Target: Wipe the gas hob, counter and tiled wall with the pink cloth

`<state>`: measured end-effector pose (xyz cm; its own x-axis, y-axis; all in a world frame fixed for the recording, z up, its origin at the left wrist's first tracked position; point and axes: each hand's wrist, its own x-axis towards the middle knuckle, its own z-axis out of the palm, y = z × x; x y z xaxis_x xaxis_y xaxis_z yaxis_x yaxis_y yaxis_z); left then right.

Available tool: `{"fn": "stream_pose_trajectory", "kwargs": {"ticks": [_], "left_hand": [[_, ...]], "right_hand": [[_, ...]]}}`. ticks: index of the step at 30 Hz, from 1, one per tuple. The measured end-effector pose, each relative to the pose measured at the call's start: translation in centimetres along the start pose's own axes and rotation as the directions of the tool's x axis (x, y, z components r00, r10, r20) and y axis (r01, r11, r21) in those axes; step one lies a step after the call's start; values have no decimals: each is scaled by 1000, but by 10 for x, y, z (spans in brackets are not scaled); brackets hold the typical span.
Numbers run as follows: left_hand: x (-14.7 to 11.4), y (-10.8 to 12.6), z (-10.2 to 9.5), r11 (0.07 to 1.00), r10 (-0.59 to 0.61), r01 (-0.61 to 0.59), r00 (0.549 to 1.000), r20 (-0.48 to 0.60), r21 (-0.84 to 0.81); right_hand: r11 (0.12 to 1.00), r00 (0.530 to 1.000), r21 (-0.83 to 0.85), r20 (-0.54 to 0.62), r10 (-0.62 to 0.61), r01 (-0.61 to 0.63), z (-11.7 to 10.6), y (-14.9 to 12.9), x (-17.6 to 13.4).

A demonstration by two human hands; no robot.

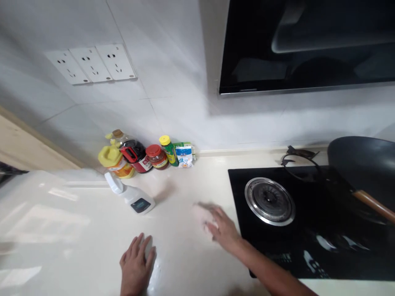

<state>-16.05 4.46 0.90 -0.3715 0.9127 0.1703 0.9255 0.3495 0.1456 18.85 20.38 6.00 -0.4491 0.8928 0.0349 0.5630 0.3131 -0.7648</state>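
My right hand [222, 230] is on the counter left of the cooktop, its fingers closed over a pale, whitish cloth [201, 214]. Motion blurs the cloth, so its edges are unclear. My left hand [136, 260] rests palm down on the white countertop [182, 255], fingers spread and holding nothing. Wet streaks glisten just right of it. Beyond my left hand stands a white spray bottle [133, 195] with a dark label, touched by neither hand.
Along the wall stand a yellow-capped oil jug [115, 162], a dark sauce bottle [137, 156], a red-lidded jar [157, 157], a green shaker [169, 151] and a salt packet [184, 157]. The black cooktop [296, 250] carries a wok [364, 164]. A range hood [247, 49] hangs above.
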Motion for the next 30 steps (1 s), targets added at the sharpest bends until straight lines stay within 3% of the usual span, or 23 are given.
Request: {"fn": "stream_pose_trajectory", "kwargs": {"ticks": [3, 5, 8, 11, 13, 18, 24, 27, 30], "left_hand": [[1, -2, 1, 1000, 6, -6, 1000, 1, 7], [3, -3, 2, 1000, 13, -13, 1000, -3, 13], [4, -4, 4, 1000, 21, -21, 1000, -9, 15], [6, -3, 3, 1000, 15, -15, 1000, -4, 10], [7, -2, 2, 1000, 9, -9, 1000, 1, 12], [9, -1, 1, 1000, -4, 4, 1000, 24, 13], [12, 1, -1, 999, -34, 34, 997, 73, 7], [13, 0, -1, 999, -34, 34, 997, 73, 0], [14, -3, 3, 999, -35, 35, 997, 74, -5]], "right_hand": [[981, 976, -175, -215, 47, -85, -61, 12, 42], [927, 950, -318, -294, 103, -199, -92, 27, 69], [770, 893, -456, -288, 347, -446, -111, 54, 99], [660, 829, -510, -251, 500, -552, -104, 74, 112], [656, 838, -532, -240, 491, -536, -94, 78, 108], [711, 916, -584, -183, 356, -393, -66, 68, 52], [767, 953, -565, -180, 244, -303, -38, 57, -36], [837, 966, -490, -191, 172, -246, -29, 54, -57], [928, 955, -311, -269, 122, -206, -20, 51, -62]]}}
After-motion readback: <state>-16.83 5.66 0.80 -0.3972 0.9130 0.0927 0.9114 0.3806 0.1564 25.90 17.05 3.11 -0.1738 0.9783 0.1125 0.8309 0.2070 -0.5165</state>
